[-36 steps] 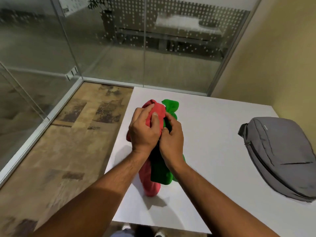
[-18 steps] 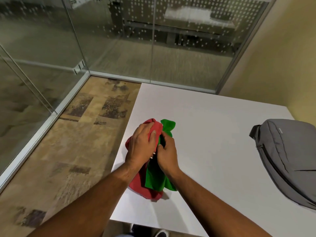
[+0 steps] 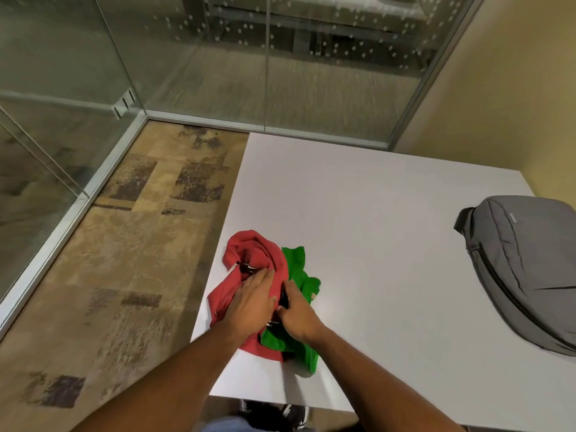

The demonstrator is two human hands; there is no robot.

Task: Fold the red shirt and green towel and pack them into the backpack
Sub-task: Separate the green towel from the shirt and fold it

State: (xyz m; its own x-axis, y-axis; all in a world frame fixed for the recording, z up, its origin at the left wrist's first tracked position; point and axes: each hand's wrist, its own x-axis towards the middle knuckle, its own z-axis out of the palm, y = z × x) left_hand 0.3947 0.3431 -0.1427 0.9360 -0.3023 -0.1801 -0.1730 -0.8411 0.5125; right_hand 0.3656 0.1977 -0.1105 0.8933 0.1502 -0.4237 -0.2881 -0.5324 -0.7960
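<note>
From left to right: we saw patterned brown carpet [image 3: 124, 244] bounded by glass partitions [image 3: 193, 57], then the white table [image 3: 374, 213], whose left edge ran beside the carpet. Near that left edge, towards the front of the table, the red shirt [image 3: 255, 251] lay crumpled on the tabletop, with a dark, white-marked collar part showing in its folds. We observed the left hand [image 3: 249, 302] resting flat on the red shirt, its fingers straight and pressing the cloth down rather than curling round it. Touching the shirt on its right side lay the green towel [image 3: 299, 269], also bunched, partly tucked under the shirt at the near end. The right hand [image 3: 296, 313] sat on the seam where the two cloths met; its fingers were curled into the fabric, apparently pinching the green towel, though the fingertips were hidden in the folds. Well apart to the right, at the table's right side, the grey backpack [image 3: 523, 269] lay flat with its zipper closed. Below the table's front edge we saw dark shoes [image 3: 274, 413] with white marks.
</note>
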